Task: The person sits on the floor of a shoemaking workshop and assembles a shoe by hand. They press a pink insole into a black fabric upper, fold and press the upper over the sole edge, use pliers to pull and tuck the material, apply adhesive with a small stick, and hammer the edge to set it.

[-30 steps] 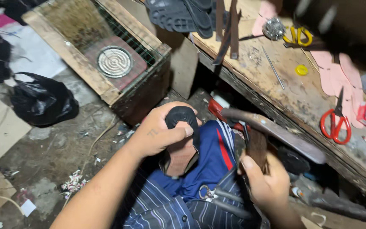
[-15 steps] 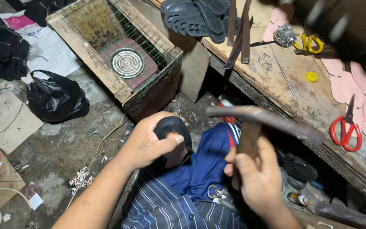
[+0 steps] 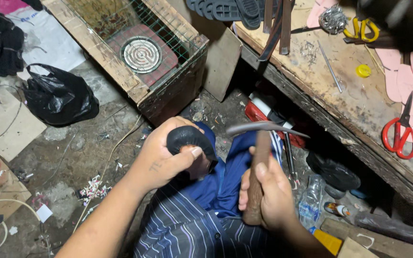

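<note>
Black leather, a rounded shoe piece [image 3: 187, 139], sits under the curled fingers and thumb of the left hand [image 3: 161, 157], gripped tight over the person's lap; its bulging end faces right, toward the hammer [image 3: 259, 162]. The right hand [image 3: 266, 193] is wrapped fully round the hammer's brown wooden handle, just right of the shoe piece and not touching it. The handle's long axis stands nearly upright, and the metal head lies crosswise at the top, its thin end pointing right toward the wooden tabletop [image 3: 340, 102].
</note>
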A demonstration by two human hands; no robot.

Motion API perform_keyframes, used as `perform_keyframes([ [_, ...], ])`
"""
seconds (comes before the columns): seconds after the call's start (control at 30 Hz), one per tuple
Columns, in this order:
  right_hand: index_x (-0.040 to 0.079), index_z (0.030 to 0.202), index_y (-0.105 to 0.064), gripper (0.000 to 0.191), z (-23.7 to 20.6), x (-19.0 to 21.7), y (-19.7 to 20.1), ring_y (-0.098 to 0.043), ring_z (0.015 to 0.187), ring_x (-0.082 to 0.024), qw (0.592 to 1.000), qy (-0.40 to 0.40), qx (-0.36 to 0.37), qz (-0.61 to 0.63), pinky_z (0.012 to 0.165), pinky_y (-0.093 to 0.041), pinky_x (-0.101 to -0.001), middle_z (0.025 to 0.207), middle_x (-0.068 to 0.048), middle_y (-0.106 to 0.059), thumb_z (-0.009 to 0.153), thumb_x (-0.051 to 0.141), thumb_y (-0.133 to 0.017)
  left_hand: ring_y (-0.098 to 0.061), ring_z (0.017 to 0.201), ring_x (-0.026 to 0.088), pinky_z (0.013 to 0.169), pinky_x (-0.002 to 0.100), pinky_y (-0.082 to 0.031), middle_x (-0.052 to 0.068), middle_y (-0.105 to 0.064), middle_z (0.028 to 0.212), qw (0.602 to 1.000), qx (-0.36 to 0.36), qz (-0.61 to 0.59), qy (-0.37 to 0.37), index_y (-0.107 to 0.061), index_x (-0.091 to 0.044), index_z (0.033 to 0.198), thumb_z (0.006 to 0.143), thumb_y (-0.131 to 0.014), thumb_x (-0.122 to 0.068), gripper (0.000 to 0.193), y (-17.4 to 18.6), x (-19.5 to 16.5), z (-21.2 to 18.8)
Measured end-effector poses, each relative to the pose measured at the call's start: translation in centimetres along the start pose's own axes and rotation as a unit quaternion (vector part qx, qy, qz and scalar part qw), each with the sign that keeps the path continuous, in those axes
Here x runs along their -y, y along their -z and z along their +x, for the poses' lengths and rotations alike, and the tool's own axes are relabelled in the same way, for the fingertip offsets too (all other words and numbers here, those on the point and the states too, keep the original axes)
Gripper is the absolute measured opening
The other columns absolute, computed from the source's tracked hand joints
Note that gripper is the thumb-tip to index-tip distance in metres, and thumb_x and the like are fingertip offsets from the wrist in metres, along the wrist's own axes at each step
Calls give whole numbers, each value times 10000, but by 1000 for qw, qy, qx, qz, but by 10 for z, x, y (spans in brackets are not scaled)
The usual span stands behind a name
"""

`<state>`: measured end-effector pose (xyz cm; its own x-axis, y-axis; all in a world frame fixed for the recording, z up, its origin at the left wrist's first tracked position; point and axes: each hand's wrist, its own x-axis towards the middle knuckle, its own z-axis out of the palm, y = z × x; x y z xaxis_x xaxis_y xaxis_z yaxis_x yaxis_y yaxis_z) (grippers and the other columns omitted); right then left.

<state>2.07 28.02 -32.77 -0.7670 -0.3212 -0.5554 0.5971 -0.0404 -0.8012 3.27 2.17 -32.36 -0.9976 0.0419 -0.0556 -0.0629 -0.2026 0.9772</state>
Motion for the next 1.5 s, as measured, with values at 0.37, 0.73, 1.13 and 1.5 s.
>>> perform_keyframes([
  [0.37,49,1527,-497,684,70,63,128,-613,1180,-425,742,254,-273,-557,994,-478,-496,1305,-295,-619,895,231,-684,-642,1067,132,974,306,-531,35,-673,1149,985,-142,83,-46,-565,-47,1315,917,-749,-252,484,12,17,9],
  [0.73,26,1198,-708,268,39,109,118,-624,1145,-354,693,347,-247,-582,1032,-484,-454,1152,-184,-678,969,166,-709,-588,1145,138,1033,332,-490,51,-623,1219,989,-114,78,-51,-508,-26,1380,868,-759,-206,598,4,33,15],
  [1.13,23,1241,-603,324,-79,46,-13,-638,1078,-245,851,438,164,-239,960,-520,-382,1176,-135,-650,947,120,-699,-591,1151,140,1037,340,-492,55,-620,1221,992,-97,55,-59,-480,-25,1371,920,-723,-151,527,3,54,18],
  [1.5,16,1323,-483,488,-38,52,4,-629,1043,-197,838,497,140,-176,907,-553,-351,1214,-130,-614,911,104,-729,-632,1154,156,1046,333,-506,68,-654,1232,984,-161,43,-64,-516,-15,1350,956,-695,-149,453,15,71,44],
])
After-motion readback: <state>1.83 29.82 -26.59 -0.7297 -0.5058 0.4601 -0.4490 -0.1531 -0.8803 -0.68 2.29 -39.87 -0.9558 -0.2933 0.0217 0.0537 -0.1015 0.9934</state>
